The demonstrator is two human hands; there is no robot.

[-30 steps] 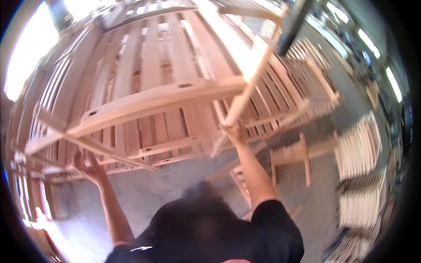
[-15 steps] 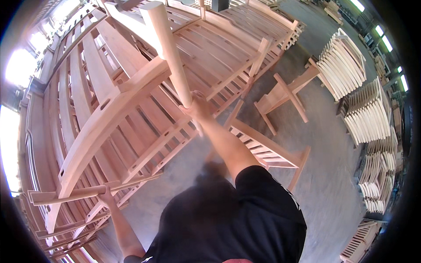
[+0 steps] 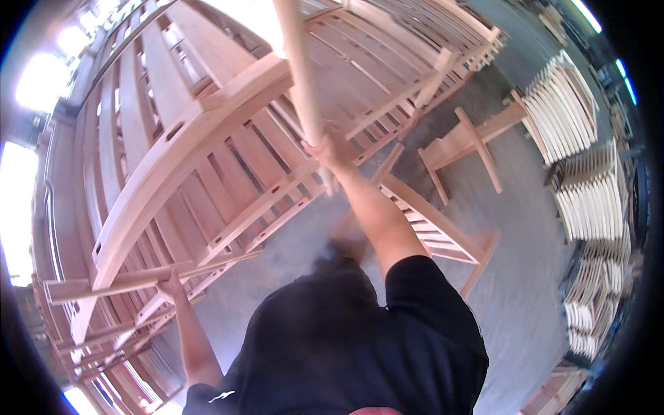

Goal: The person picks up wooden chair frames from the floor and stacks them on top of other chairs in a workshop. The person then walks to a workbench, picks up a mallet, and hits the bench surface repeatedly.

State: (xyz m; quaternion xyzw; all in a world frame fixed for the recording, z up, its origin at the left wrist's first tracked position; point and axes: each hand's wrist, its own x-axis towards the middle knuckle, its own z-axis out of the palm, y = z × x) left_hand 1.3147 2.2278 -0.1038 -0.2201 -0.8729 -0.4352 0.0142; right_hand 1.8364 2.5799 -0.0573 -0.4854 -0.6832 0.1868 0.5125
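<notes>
My right hand [image 3: 332, 147] is closed round a pale wooden post [image 3: 304, 93] that stands up at the right end of an arched wooden rail [image 3: 176, 155]. Lower left, my left hand [image 3: 171, 285] grips another wooden post [image 3: 114, 286], which lies crosswise at the rail's other end. Wide slats [image 3: 149, 97] run from the arched rail toward the far side, like a slatted headboard. Whether the posts are joined to the rail is hard to tell. The top of the right post is cut off by the picture's edge.
More slatted wooden frames [image 3: 373, 66] stand beyond my right hand. A slatted wooden piece [image 3: 439, 228] and a wooden frame with crossbars [image 3: 474, 145] stand on the grey floor [image 3: 526, 228]. Stacks of pale curved slatted parts [image 3: 564, 111] line the right side.
The surroundings have shifted rightward and partly upward in the picture. Both hands keep their grips and appear higher, with the right one also farther right.
</notes>
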